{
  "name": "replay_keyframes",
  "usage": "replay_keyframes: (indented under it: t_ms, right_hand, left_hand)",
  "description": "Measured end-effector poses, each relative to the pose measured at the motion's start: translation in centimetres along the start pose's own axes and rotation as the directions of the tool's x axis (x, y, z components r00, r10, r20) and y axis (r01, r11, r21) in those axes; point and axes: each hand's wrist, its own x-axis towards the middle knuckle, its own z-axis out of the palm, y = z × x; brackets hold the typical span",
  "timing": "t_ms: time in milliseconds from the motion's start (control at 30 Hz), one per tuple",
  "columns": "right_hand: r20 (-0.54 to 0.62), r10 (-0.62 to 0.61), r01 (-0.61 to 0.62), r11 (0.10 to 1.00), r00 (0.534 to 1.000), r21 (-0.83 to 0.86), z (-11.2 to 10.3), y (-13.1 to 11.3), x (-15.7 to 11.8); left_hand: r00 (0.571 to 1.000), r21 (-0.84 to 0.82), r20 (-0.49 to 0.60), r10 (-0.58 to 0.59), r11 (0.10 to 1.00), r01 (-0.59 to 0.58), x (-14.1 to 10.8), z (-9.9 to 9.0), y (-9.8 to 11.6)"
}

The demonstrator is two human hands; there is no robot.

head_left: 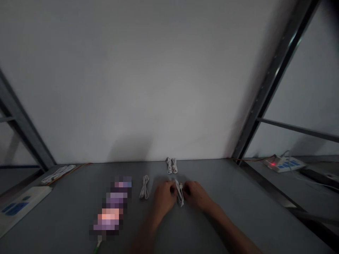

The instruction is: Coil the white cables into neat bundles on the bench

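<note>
A bundled white cable [179, 194] is between my two hands, just above or on the grey surface. My left hand [166, 195] has its fingers curled closed at the bundle's left side. From the other side, my right hand [197, 194] pinches near a pale plug end of the same cable. Left of my hands lies another coiled white cable [144, 187]. Two more small white bundles, a left one [169, 165] and a right one [174, 165], rest side by side near the wall. The fingertips are dim and partly hidden.
A blurred-out phone-like device [112, 206] with a green-ended cord lies at left. White power strips with blue parts stand at far left [19, 208] and far right [287, 164], the right one with a red light. Metal shelf posts [275, 77] flank the grey surface [233, 197].
</note>
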Motion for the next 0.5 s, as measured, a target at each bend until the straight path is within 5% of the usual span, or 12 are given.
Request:
replay_keyframes:
  t_ms: [267, 500]
  right_hand:
    - [-0.006, 0.047, -0.047, 0.996, 0.999, -0.08, 0.14, -0.71, -0.17]
    - [-0.038, 0.067, -0.071, 0.991, 0.997, -0.115, 0.79, -0.63, 0.06]
  left_hand:
    - [0.991, 0.189, -0.065, -0.119, 0.973, 0.129, -0.18, 0.29, -0.35]
    - [0.968, 0.014, -0.067, -0.243, 0.969, 0.245, 0.68, 0.54, -0.92]
